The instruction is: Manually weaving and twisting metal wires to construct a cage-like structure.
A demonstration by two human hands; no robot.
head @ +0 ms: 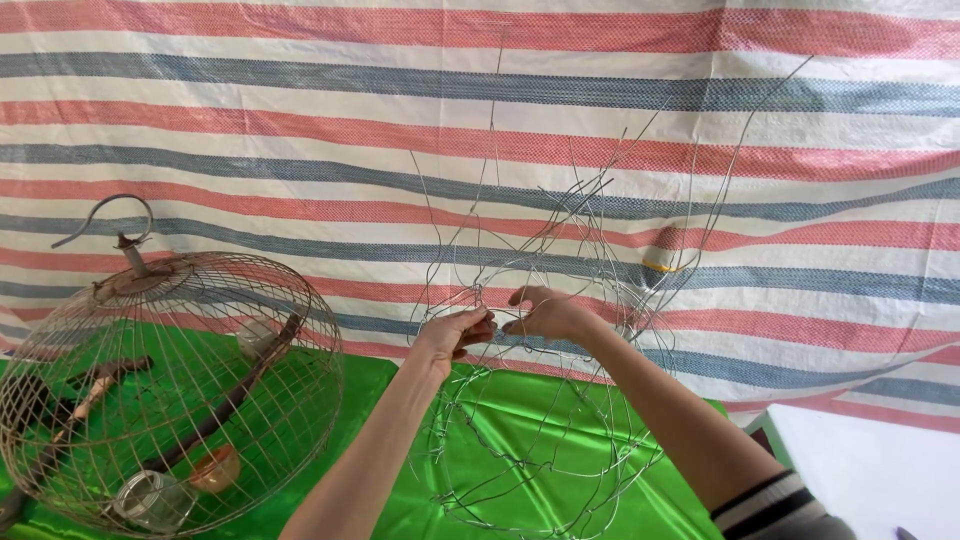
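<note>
Both hands [505, 322] pinching unfinished wire cage frame [540, 420]; finished cage [170, 390] left.

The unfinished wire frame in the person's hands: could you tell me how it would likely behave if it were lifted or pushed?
The wire frame is probably light, being thin wire with open gaps. It likely flexes and springs, since loose ends splay upward unjoined. On the slick green cloth, its rounded shape may roll or slide. Both hands, left and right, pinch wires at its top.
</note>
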